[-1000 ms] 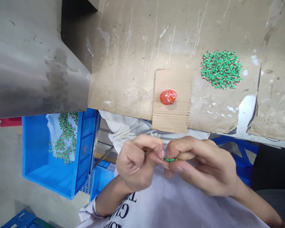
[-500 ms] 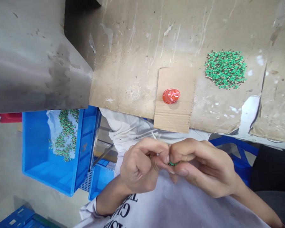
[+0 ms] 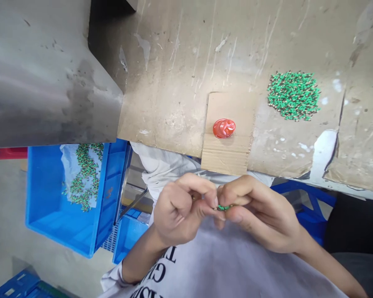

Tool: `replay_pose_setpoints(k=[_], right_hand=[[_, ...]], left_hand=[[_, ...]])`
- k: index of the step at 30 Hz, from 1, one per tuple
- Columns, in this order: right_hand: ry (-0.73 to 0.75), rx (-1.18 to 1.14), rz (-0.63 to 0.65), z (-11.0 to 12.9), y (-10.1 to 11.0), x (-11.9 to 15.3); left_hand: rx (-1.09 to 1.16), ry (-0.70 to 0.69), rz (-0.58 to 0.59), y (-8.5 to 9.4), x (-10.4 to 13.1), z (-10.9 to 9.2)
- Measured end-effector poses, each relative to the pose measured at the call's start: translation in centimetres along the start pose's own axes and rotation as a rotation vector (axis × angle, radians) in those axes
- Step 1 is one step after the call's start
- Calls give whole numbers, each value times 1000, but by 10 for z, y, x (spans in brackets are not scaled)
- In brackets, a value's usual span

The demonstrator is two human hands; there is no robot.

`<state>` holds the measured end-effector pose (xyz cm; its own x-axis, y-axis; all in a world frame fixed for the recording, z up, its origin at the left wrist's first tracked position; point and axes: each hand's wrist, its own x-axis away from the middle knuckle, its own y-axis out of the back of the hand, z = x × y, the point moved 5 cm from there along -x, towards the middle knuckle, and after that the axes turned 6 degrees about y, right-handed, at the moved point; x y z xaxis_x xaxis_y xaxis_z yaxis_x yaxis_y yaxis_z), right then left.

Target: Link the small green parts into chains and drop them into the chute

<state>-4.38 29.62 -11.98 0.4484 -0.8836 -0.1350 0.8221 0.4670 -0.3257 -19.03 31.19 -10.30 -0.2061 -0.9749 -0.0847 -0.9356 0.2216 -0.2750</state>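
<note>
Both hands meet in front of my chest, below the table edge. My left hand (image 3: pixel 177 211) pinches one end of a small green piece (image 3: pixel 223 207). The other end of that piece is pinched by my right hand (image 3: pixel 261 213), thumb against forefinger. Most of the piece is hidden by the fingertips. Beyond the hands, a red glossy oval object (image 3: pixel 224 128) rests on a cardboard sheet (image 3: pixel 226 159). A pile of small green pieces with dark and pale ends (image 3: pixel 294 95) lies farther to the right on the table (image 3: pixel 174 103).
At the left a large metal surface (image 3: pixel 40 74) borders the table. Below it, a blue crate (image 3: pixel 46 198) holds more green pieces on a white sheet (image 3: pixel 69 165). A smaller blue bin (image 3: pixel 130 238) stands beside the crate. Torn covering shows at the table's right front edge.
Both hands have shifted slightly left and up in the view. More of the green piece now shows between the fingertips. The camera view has moved a little.
</note>
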Motion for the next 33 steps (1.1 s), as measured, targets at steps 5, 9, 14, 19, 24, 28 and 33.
replay_pose_setpoints(k=[5,9,14,19,24,28,33], right_hand=[[25,-6,-66,2,0,4],[51,92,-88,6,2,3],[103,113,-121,6,3,1],[163,145,-122,10,4,-2],[181,195,-101,17,9,-7],[176,227,-57,21,10,-10],[173,234,-76,23,8,-11]], left_hand=[[114,15,-35,-2,-7,3],[103,-15,-36,0,-5,6],[81,-11,-36,2,-2,8],[138,-2,-49,3,0,9],[135,6,-30,4,3,12],[159,16,-36,5,7,15],[221,68,-56,4,10,20]])
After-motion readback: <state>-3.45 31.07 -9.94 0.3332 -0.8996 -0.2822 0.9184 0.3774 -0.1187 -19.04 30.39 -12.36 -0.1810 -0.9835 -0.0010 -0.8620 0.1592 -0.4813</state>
